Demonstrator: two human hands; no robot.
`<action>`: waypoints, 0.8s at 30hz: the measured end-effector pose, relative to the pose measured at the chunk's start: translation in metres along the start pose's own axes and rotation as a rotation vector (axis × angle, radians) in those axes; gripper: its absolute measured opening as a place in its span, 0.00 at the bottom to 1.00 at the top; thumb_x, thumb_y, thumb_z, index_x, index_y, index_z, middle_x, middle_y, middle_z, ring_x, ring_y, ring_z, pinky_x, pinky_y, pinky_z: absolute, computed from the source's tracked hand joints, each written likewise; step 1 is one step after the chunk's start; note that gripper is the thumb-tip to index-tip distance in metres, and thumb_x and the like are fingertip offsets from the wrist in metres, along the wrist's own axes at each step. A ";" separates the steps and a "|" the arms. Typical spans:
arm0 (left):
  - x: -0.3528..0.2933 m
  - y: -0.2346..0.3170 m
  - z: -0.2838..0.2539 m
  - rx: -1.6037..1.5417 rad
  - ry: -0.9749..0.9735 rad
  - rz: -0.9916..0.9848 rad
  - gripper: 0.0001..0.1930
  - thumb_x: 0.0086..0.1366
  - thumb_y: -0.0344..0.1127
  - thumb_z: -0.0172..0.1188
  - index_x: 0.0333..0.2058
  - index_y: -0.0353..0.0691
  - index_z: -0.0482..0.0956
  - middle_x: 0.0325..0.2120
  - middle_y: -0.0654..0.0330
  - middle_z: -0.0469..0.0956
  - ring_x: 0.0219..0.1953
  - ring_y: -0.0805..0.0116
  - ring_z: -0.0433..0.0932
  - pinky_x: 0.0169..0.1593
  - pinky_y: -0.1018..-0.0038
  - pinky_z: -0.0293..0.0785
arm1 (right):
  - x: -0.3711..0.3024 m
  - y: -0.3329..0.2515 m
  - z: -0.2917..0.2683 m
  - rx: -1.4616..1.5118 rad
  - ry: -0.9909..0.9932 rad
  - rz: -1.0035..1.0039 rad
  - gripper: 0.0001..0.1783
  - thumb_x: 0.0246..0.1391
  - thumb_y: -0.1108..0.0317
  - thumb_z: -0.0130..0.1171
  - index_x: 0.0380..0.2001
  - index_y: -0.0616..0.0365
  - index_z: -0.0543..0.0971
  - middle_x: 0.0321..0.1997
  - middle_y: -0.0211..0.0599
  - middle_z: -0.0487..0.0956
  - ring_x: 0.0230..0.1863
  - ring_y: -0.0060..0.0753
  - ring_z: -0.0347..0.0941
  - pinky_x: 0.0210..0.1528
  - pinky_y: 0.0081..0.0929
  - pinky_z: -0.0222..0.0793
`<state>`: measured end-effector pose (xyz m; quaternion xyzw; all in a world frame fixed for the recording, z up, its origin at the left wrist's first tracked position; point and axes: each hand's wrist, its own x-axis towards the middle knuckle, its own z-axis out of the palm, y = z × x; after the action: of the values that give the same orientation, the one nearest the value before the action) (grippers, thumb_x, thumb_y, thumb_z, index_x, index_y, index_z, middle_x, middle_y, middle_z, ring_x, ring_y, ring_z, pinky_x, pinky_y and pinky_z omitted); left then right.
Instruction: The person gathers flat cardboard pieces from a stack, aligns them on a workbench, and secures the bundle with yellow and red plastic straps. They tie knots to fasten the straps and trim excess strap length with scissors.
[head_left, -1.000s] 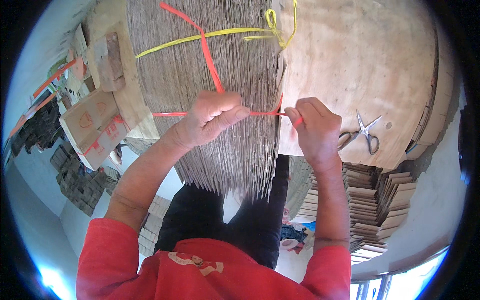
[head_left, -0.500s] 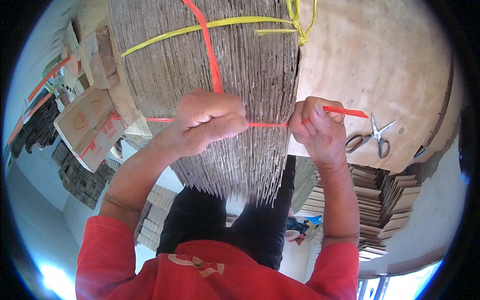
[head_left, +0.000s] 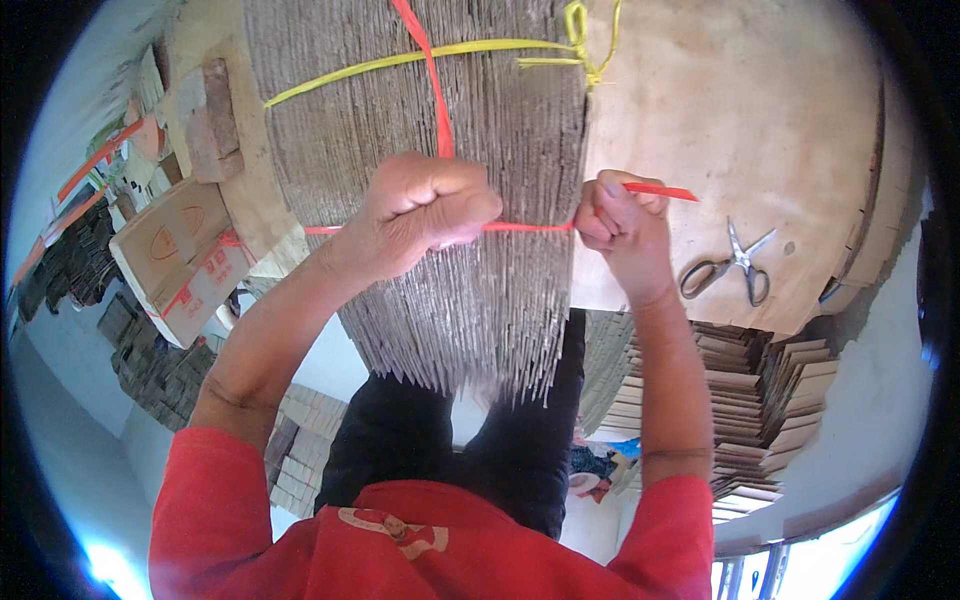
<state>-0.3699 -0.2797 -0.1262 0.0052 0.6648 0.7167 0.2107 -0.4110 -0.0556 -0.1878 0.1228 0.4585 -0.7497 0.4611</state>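
Note:
A thick bundle of grey-brown cardboard sheets [head_left: 460, 310] lies on the wooden table, edges up, overhanging the near side. Red plastic strapping [head_left: 437, 95] runs lengthwise along it and also crosses it sideways. My left hand [head_left: 425, 210] is a fist on top of the bundle, closed on the red strap where the two runs meet. At the bundle's right edge my right hand [head_left: 622, 222] is closed on the strap's other part, its loose end sticking out rightward. The crossing run looks taut between both hands. Farther up, a yellow strap [head_left: 400, 62] is tied around the bundle.
Scissors [head_left: 738, 265] lie partly spread on the wooden tabletop [head_left: 720, 130], right of my right hand. A brick-like block [head_left: 214, 125] sits at the left, near an open cardboard box [head_left: 185, 255]. Stacked cardboard pieces [head_left: 740, 400] stand below the table's right side.
Both hands, still gripping the red strap, appear slightly higher in the picture. My right hand has shifted a little left. The bundle's upper part appears farther right.

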 end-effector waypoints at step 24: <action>0.081 0.048 0.050 1.193 -0.367 0.080 0.05 0.57 0.31 0.53 0.30 0.37 0.74 0.30 0.55 0.77 0.38 0.59 0.75 0.36 0.66 0.72 | -0.023 0.036 0.017 0.434 0.126 -0.252 0.09 0.51 0.66 0.60 0.29 0.62 0.80 0.25 0.34 0.78 0.23 0.24 0.70 0.27 0.19 0.64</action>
<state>-0.4438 -0.2086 -0.0968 0.2698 0.9028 0.2171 0.2551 -0.3652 -0.0619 -0.1853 0.2074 0.3263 -0.8730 0.2975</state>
